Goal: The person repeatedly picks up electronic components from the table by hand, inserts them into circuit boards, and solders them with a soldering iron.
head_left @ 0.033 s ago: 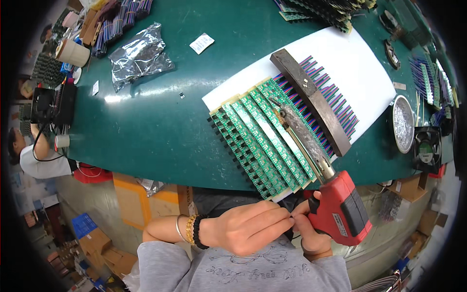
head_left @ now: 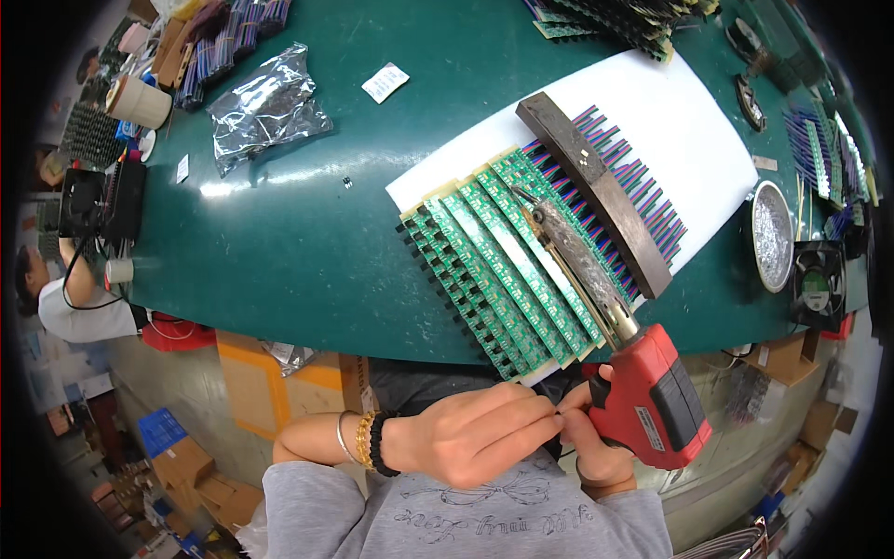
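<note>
My right hand (head_left: 596, 452) is shut on the grip of a red soldering gun (head_left: 652, 396). Its long crusted barrel (head_left: 573, 256) lies across rows of green circuit boards (head_left: 484, 270). The boards rest on a white sheet (head_left: 689, 130) on the green table (head_left: 279, 242). A dark metal bar (head_left: 596, 191) lies across the coloured wires at the boards' far ends. My left hand (head_left: 475, 433), wearing bead bracelets at the wrist, has its fingers closed, the tips touching my right hand beside the gun's grip. Whether those fingers pinch anything small is hidden.
A silver foil bag (head_left: 265, 107) and a small white packet (head_left: 385, 82) lie at the back left. A round metal dish (head_left: 773, 233) and a small fan (head_left: 819, 284) sit at the right. Another person (head_left: 56, 298) works at far left, near a black device (head_left: 93, 200).
</note>
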Available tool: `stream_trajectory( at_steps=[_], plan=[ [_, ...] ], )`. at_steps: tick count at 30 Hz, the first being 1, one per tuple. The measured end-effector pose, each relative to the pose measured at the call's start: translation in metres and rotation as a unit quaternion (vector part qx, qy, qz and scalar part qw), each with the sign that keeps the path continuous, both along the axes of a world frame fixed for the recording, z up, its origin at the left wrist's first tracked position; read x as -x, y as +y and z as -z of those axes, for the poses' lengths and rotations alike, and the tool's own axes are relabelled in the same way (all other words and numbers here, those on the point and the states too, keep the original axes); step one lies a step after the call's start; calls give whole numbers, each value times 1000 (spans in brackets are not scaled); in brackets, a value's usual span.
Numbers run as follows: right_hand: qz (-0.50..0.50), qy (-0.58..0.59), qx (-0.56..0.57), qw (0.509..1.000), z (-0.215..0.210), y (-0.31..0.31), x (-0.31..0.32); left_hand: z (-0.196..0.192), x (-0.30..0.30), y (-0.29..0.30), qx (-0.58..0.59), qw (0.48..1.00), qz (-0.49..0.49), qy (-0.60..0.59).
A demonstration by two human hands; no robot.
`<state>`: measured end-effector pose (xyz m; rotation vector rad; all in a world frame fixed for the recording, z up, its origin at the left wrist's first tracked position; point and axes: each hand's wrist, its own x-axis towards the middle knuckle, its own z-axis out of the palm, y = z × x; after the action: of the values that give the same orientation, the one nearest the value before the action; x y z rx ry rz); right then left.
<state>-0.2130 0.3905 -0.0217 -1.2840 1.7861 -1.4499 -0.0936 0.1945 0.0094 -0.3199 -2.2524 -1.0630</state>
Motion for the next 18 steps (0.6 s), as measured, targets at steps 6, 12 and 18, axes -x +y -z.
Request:
stream_trajectory(
  at_steps=[6,12,18],
  plan=[
    [90,58,-52,993,-3,-1,-12,4,0,2,6,1000,-28,-14],
    [129,61,-68,987,-2,-3,-18,-1,-1,-3,88,996,-30,-10],
    [154,16,-56,986,3,5,-26,-1,-3,-15,55,992,-93,-67]
  ],
)
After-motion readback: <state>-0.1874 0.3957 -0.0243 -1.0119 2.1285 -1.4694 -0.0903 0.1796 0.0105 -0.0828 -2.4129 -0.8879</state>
